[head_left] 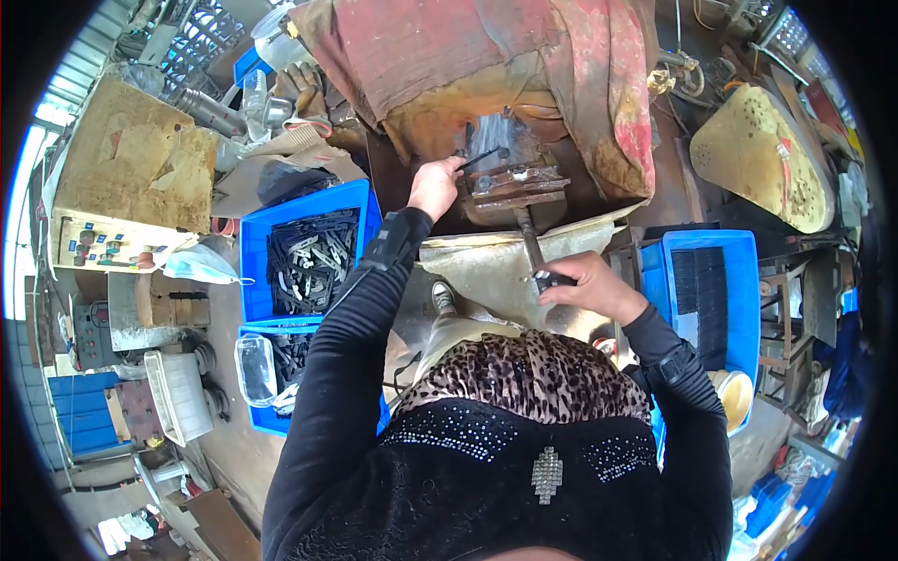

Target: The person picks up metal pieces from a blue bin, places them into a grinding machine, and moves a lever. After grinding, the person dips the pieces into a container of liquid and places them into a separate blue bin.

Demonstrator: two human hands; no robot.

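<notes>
My left hand (435,187) is closed in a pinch on a thin dark strip (481,156), whose far end reaches over a rusty metal vise (520,183). Behind the strip, greyish streaks lie around a wet-looking metal part (503,136). From the vise a metal shaft (530,238) runs back toward me. My right hand (596,288) is wrapped round a black handle (554,279) at the near end of that shaft. Its fingertips partly hide the handle.
Stained red-brown cloth (449,56) drapes over and around the vise. Left stands a blue bin (366,201) of loose dark strips, with another blue bin below it. To the right, a blue bin (745,280) holds stacked dark flat pieces. A control box (103,245) with knobs stands far left.
</notes>
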